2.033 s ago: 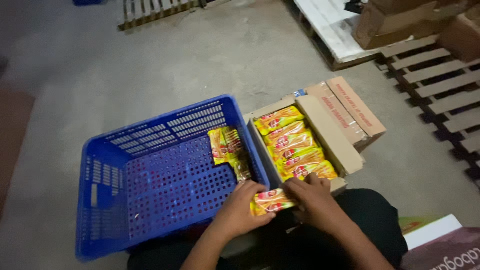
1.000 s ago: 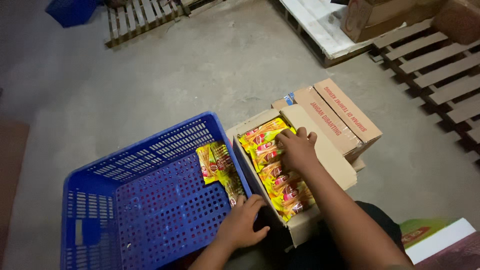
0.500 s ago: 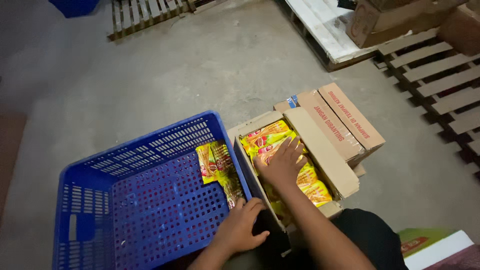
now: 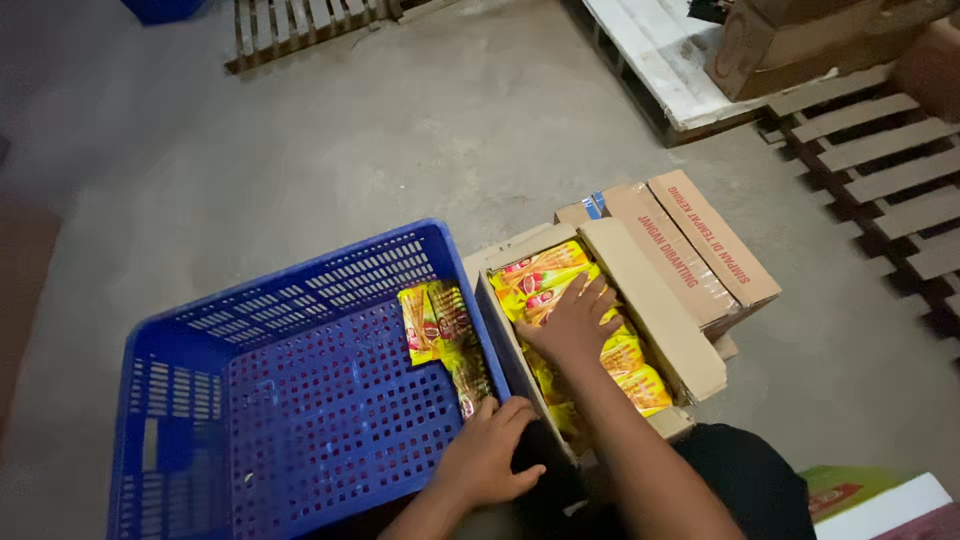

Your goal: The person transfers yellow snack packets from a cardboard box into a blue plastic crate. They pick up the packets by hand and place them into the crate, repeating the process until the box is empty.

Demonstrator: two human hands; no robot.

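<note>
Since a second ago, right hand (image 4: pixel 572 322) drawn back, flat on box (image 4: pixel 655 300) packets (image 4: pixel 628 362), gripping none; left hand (image 4: pixel 492 458) loosely curled on crate (image 4: pixel 300 400) rim; few packets crated (image 4: pixel 438 325), most left.

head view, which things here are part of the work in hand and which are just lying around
In hand:
right hand on yellow packets in open carton
left hand at blue crate
packets in crate

Lying about:
wooden pallets
boxes

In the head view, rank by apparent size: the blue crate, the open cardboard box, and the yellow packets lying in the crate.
1. Blue crate, clearly the largest.
2. Open cardboard box, under the right hand.
3. Yellow packets in the crate, smallest, near the left hand.
</note>
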